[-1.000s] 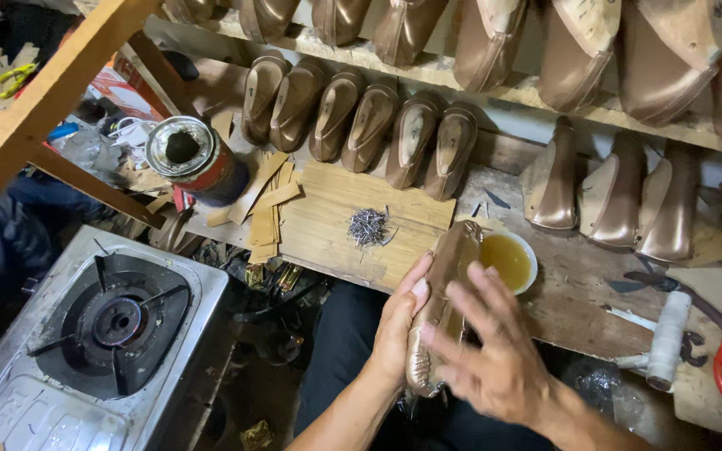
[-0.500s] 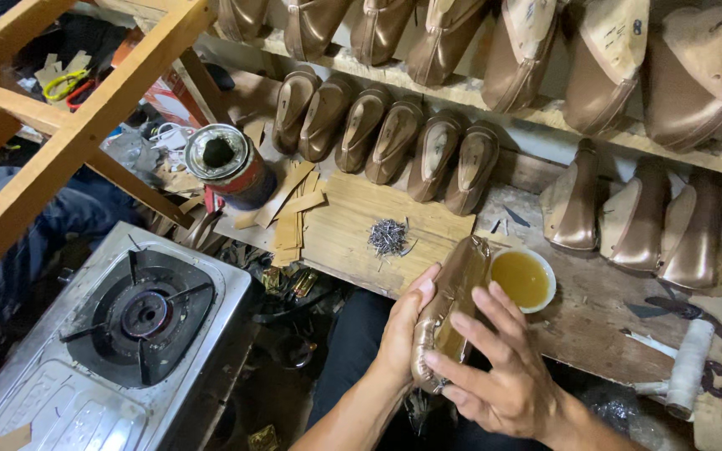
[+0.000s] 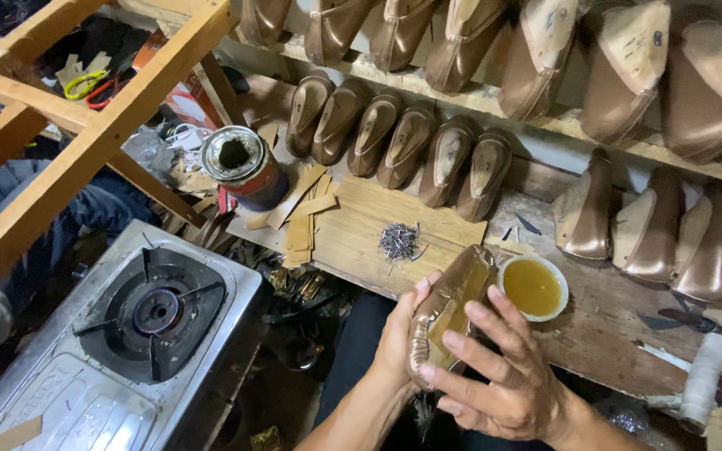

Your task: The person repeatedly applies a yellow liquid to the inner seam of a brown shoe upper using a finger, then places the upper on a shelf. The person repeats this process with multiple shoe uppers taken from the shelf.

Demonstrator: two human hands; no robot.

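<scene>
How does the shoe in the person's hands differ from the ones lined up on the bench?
The held shoe is gripped between the left hand and right hand, lifted off the bench; the row of shoes rests untouched on the bench, leaning side by side. The held shoe stands alone; the row holds six. Both are shiny bronze with pale soles.

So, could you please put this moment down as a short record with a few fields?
Setting: wooden workbench below a shelf of bronze shoes
Left hand: cups the shoe from the left side
Right hand: fingers spread across the shoe's sole
Held item: bronze shoe on a last, sole facing up
Beside it: small bowl of yellow glue, just right of the shoe
On the bench: pile of small nails, open tin can, row of lasted shoes
Lower left: gas stove, unlit
</scene>
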